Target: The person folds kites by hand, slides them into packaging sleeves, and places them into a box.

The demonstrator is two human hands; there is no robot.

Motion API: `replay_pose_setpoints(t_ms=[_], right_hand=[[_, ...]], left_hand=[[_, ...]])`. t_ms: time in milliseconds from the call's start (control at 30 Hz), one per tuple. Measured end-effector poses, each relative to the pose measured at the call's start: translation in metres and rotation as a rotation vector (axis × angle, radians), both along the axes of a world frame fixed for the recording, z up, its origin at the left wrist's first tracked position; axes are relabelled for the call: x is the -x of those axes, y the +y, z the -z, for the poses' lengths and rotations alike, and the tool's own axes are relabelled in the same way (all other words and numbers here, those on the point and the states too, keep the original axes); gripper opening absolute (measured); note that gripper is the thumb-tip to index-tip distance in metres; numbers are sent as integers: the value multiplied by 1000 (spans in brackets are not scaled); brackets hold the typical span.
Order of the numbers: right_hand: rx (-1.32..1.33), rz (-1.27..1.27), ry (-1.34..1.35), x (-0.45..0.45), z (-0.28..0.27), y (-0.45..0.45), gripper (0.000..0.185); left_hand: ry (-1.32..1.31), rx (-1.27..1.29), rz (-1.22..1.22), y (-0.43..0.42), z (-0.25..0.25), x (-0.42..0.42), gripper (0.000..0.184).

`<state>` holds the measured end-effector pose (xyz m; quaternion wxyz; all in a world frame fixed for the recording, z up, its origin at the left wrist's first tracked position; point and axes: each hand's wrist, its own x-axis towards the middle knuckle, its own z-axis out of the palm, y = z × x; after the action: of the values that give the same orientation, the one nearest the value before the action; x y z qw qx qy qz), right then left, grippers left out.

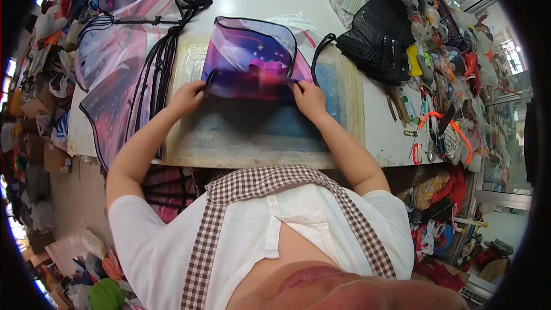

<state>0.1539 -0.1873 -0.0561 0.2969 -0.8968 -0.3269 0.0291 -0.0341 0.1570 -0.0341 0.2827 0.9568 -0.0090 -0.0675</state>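
A purple and blue star-print fabric panel (252, 46) with black edging lies across the middle of the table, its near edge lifted and folded over into a dark, slightly blurred band. My left hand (190, 96) pinches that band at its left end. At the right end, the fingers of my right hand (310, 99) are closed on the same panel. A pink strip (267, 65) shows on the panel just above the fold. Beneath it is a worn board (229, 146) with a bluish middle and yellowed, taped borders.
Sheer pink and purple printed pieces (109, 60) with black cords (158, 66) lie at the left. A stack of black pieces (379, 37) sits at the right. Tools and an orange cord (468, 138) crowd the white table's (390, 140) right edge. Heaped bags and materials surround the table.
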Motion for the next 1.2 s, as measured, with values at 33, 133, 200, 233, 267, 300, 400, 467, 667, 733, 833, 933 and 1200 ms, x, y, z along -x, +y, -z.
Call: replay_pose_setpoints(t_ms=[33, 133, 200, 233, 267, 300, 400, 467, 667, 733, 833, 933, 1200], right_hand=[[-9, 84, 24, -2, -5, 6, 31], [51, 185, 77, -3, -8, 15, 30], [184, 218, 120, -5, -11, 17, 26], [184, 221, 114, -5, -12, 18, 26], [149, 176, -5, -2, -12, 20, 25], [114, 129, -123, 2, -12, 20, 26], [73, -86, -376, 8, -7, 15, 34], [66, -433, -638, 8, -4, 14, 43], [229, -353, -513, 8, -7, 23, 44], [353, -348, -318, 5, -13, 31, 46], [457, -322, -326, 17, -19, 34, 43], [371, -343, -522, 20, -14, 30, 40], [221, -574, -382, -17, -17, 16, 36]], left_hand=[[74, 85, -232, -2, 3, -13, 44], [149, 48, -502, -17, 8, -34, 34], [132, -198, -577, -31, 4, -47, 31], [126, -196, -575, -34, 7, -48, 31], [-64, -270, -547, -38, 14, -46, 32], [-254, -342, -518, -42, 23, -44, 34], [-423, -402, -336, -35, 40, -48, 38], [-365, -374, -48, -25, 42, -49, 42], [-430, -326, -27, -40, 14, -27, 52], [-459, -334, 14, -39, 12, -20, 57], [-421, -304, 24, -38, 11, -19, 58], [-407, -274, 15, -36, 16, -18, 59], [-235, 16, -134, -7, 15, -12, 42]])
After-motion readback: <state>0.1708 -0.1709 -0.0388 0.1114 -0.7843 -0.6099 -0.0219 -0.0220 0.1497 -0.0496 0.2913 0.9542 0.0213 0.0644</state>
